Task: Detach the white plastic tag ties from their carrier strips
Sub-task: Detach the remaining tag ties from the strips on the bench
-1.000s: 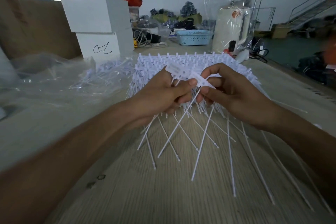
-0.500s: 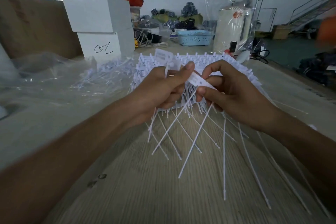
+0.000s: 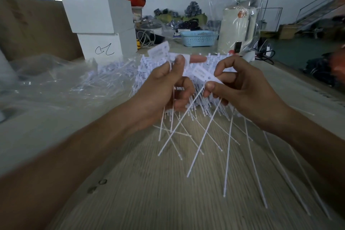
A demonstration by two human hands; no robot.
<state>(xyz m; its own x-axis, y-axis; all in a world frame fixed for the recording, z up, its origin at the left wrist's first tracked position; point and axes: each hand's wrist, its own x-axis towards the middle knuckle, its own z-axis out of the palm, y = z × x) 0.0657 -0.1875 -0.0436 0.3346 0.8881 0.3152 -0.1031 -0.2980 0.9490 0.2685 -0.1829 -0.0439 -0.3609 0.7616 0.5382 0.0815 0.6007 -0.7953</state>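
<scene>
Both hands raised over the worktop [image 3: 149, 201]: left hand [image 3: 160, 87] gripping detached tag ties [image 3: 158, 51], right hand [image 3: 242, 84] pinching a tag [image 3: 203, 73]; bare wood nearside of stacked carrier strips [image 3: 214, 61].

One head-worn wide-angle view looks forward and down, close over the hands [image 3: 196, 87] at 12 o'clock, the surface [image 3: 168, 192] spreading below toward 6 o'clock.

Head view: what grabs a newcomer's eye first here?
The two hands at centre: the left hand grips a bunch of white tag ties, the right hand pinches one flat tag head, and long tails fan down over the wooden table. Behind them lies a dense stack of tie strips. Two stacked white boxes stand at back left.
</scene>
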